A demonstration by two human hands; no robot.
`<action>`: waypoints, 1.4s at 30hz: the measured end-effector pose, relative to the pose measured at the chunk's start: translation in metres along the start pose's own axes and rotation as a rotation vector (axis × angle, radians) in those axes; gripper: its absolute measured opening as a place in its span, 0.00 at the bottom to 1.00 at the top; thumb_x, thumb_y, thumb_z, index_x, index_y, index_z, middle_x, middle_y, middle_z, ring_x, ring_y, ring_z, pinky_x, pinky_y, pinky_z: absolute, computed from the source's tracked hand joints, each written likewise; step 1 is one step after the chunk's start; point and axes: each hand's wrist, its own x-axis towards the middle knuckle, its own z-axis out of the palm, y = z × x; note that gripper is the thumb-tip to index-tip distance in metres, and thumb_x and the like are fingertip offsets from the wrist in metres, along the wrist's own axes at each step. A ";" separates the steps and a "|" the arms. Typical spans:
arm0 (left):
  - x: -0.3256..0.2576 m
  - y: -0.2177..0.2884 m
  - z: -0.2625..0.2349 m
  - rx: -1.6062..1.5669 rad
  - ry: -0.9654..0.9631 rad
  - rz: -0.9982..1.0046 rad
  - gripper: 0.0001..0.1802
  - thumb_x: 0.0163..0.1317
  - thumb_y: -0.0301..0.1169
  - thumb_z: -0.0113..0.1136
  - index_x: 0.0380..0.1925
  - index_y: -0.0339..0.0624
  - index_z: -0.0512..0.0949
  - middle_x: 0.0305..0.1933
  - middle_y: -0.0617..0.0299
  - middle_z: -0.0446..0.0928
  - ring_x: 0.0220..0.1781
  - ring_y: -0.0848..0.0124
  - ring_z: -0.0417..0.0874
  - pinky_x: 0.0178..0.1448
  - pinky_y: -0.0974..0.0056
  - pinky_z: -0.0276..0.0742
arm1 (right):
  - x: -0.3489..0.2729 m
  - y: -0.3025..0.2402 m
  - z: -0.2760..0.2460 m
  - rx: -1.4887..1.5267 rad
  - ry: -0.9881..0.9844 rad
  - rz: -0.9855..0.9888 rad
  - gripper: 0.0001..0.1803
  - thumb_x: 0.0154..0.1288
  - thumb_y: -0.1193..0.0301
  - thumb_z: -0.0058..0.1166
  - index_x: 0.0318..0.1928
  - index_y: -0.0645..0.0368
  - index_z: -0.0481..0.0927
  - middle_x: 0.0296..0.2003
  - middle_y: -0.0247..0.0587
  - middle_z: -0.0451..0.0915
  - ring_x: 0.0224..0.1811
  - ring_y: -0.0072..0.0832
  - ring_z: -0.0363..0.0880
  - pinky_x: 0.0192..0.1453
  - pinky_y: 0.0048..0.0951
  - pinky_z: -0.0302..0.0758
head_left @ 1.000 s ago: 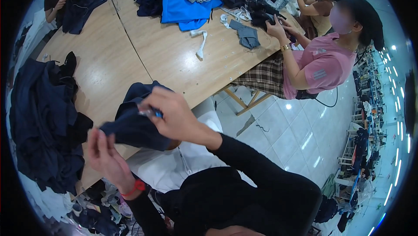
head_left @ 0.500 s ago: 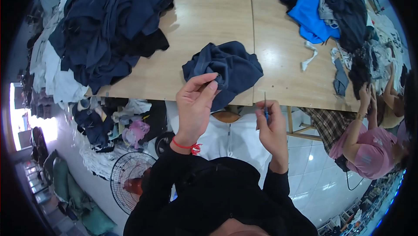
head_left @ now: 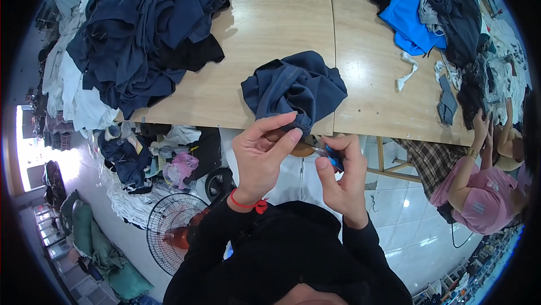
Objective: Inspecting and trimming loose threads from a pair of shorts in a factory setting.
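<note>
Navy garment [head_left: 310, 88], near edge pinched
Left grip [head_left: 259, 156] holds that edge; the cloth bunches beyond it on the surface [head_left: 276, 18]. Right grip [head_left: 345, 178], just beside, holds blue-handled snips [head_left: 334, 161].

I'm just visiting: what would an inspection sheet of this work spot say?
Surface: pale wooden table, glossy.
Things in hand: dark blue cloth, bunched at the near edge; small blue-handled tool.
Clutter: dark clothes heaped left; bright blue garment right.
Hands: left hand pinches the cloth; right hand grips the tool.
Cables: thin dark cord or strap, lower right.
Surroundings: fan, lower left; co-worker in pink, right.
</note>
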 end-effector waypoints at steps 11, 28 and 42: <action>-0.018 0.009 0.011 0.163 0.002 0.207 0.20 0.65 0.10 0.70 0.57 0.27 0.85 0.48 0.55 0.86 0.47 0.71 0.92 0.52 0.70 0.89 | -0.002 0.001 0.004 0.068 0.090 -0.040 0.20 0.65 0.70 0.78 0.47 0.66 0.80 0.32 0.39 0.84 0.33 0.19 0.80 0.38 0.21 0.76; -0.018 0.002 0.009 0.265 -0.024 0.334 0.21 0.61 0.08 0.71 0.56 0.27 0.86 0.49 0.50 0.85 0.50 0.67 0.91 0.54 0.69 0.89 | -0.003 0.003 0.004 0.076 0.121 -0.045 0.19 0.65 0.69 0.78 0.46 0.66 0.81 0.31 0.38 0.84 0.32 0.18 0.81 0.38 0.20 0.77; -0.016 0.005 0.011 0.286 -0.035 0.326 0.21 0.61 0.07 0.71 0.55 0.26 0.85 0.47 0.52 0.84 0.51 0.67 0.91 0.55 0.68 0.89 | -0.001 0.002 0.000 0.011 0.112 -0.061 0.18 0.66 0.69 0.78 0.44 0.66 0.82 0.31 0.41 0.85 0.33 0.19 0.84 0.39 0.21 0.79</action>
